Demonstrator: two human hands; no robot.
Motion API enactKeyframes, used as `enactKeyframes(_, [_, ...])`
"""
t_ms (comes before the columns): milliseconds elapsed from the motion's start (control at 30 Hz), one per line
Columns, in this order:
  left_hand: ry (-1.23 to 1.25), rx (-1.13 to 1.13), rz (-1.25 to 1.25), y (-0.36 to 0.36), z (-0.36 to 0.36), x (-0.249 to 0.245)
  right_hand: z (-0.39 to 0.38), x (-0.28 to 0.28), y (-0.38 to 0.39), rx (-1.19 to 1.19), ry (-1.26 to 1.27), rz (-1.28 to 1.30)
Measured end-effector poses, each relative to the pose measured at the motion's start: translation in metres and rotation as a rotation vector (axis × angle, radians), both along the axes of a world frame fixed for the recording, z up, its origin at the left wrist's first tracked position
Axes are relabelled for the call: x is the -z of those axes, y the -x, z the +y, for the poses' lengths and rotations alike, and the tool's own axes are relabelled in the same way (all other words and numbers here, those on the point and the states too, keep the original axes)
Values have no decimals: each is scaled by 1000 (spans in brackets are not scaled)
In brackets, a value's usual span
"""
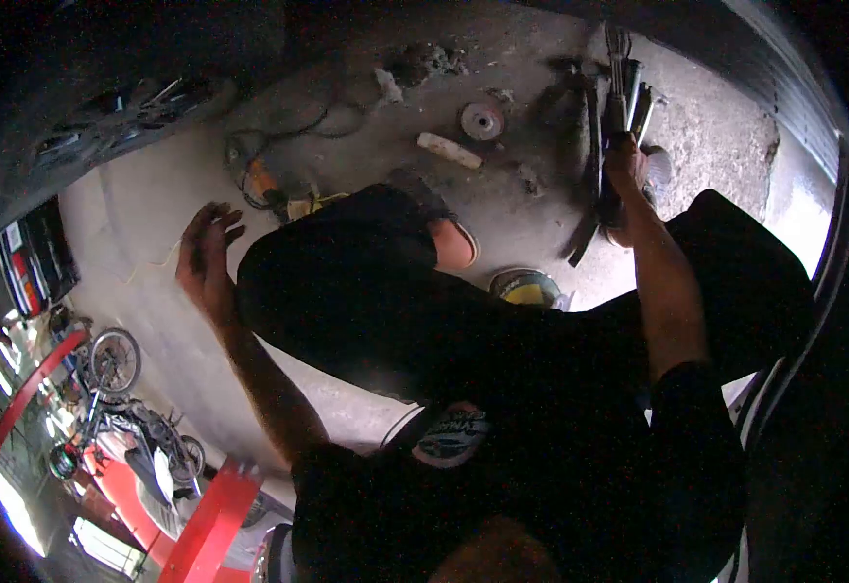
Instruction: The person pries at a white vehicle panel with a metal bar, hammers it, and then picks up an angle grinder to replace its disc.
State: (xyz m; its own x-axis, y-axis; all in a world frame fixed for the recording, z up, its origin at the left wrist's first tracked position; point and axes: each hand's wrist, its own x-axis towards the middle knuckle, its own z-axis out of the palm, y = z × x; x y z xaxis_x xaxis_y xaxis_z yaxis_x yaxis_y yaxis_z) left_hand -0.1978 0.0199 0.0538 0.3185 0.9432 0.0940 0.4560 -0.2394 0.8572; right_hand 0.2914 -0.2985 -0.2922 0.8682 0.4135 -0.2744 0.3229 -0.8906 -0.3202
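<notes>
My right hand (pixel 625 167) is closed around the lower end of a long dark tool (pixel 618 97) with a splayed, bristle-like tip. Close beside that hand, several other long metal tools (pixel 641 102) lie on the floor, and a dark flat bar (pixel 585 238) slants below them. My left hand (pixel 208 262) hovers by my left knee, its fingers slightly curled and apart, holding nothing. Nearest to it on the floor is an orange and dark power tool (pixel 264 180) with a cord, resembling an angle grinder.
On the concrete floor lie a round disc (pixel 483 121) and a pale cylinder (pixel 449 151). A round container (pixel 524 286) with something yellow inside stands between my legs. A dark vehicle wheel (pixel 123 121) is at upper left. Motorcycles (pixel 142 428) and a red beam (pixel 212 525) are at left.
</notes>
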Motion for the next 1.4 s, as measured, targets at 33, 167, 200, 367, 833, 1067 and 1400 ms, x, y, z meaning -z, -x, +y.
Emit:
enactKeyframes(33, [170,0,-74,1,10,13,0,-7,6,-1,-2,9])
enactKeyframes(167, [469,38,45,22,51,144,11,-23,26,-89,78,-125])
enactKeyframes(200, [422,129,238,24,57,181,19,-28,31,-174,6,-304])
enactKeyframes(367, [-93,453,664,-76,48,298,55,36,72,148,-812,1050])
enactKeyframes(833, [-185,513,801,-245,70,355,204,3,154,-1186,283,-67])
enactKeyframes(1067, [-392,550,638,-215,77,395,228,-6,160,-1362,427,7])
enactKeyframes(1400, [-384,263,647,-108,81,363,168,21,134,-1071,70,-105])
